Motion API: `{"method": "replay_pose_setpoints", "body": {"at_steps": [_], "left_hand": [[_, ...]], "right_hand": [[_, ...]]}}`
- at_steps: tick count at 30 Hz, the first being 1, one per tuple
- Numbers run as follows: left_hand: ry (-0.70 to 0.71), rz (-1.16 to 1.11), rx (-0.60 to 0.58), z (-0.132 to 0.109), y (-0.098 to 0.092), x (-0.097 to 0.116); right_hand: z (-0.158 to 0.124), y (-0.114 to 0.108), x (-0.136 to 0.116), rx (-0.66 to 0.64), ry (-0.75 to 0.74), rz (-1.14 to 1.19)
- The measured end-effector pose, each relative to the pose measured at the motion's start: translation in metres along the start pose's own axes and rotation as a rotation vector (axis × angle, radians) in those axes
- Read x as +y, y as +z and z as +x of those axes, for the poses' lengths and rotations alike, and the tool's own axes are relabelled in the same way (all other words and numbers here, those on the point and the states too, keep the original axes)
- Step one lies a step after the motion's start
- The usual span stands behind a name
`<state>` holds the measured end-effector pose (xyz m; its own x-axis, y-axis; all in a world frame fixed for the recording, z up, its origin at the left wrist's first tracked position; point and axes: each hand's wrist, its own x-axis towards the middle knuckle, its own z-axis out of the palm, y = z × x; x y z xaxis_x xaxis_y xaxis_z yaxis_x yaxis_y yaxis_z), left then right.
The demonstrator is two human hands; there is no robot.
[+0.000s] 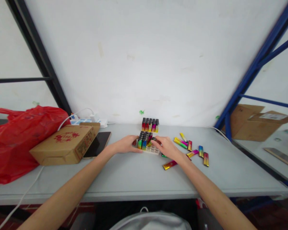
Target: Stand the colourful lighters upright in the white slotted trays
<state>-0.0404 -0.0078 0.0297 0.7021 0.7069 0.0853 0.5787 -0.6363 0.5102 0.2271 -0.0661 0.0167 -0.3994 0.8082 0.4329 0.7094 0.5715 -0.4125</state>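
A white tray (155, 150) with round-edged slots stands in the middle of the table. Upright lighters (144, 144) with shiny multicoloured bodies and black tops fill its left part, while slots at the front right are bare. My left hand (127, 144) is closed around the tray's left side, thumb along the front and fingers behind. Over the right part of the tray, my right hand (164, 146) pinches a lighter (154, 139); its dark top shows, and most of its body is hidden by my fingers. Loose lighters (180, 142) lie scattered to the right, some partly behind my right forearm.
A second full set of lighters (150, 124) stands near the wall. On the left are a cardboard box (62, 143), a dark tablet-like slab (97, 145), a red plastic bag (26, 137) and a power strip (103, 122). Blue frame posts (244, 80) rise at the right.
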Motion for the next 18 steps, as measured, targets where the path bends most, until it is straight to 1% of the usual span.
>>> {"method": "replay_pose_setpoints", "body": {"at_steps": [4,8,10,13,14,16,18], "left_hand": [[0.008,0.012,-0.008,0.001,0.001,-0.002],[-0.003,0.025,-0.012,0.001,0.000,-0.004],[-0.008,0.022,-0.004,0.001,0.001,-0.004],[-0.008,0.014,-0.004,0.001,0.001,-0.003],[-0.010,0.015,-0.004,0.001,0.001,-0.003],[-0.013,0.012,-0.009,0.001,0.001,-0.002],[-0.021,0.009,-0.013,0.000,0.001,-0.001]], "right_hand": [[0.003,0.003,0.001,-0.050,-0.034,-0.098],[0.007,0.006,-0.005,-0.068,0.037,-0.262],[0.009,0.007,-0.008,-0.098,0.056,-0.319],[0.009,0.002,-0.011,-0.151,0.030,-0.293],[0.008,-0.001,-0.010,-0.142,0.022,-0.264],[0.004,-0.012,-0.002,-0.083,0.027,-0.219],[-0.002,-0.026,0.014,-0.007,0.077,-0.223]]}}
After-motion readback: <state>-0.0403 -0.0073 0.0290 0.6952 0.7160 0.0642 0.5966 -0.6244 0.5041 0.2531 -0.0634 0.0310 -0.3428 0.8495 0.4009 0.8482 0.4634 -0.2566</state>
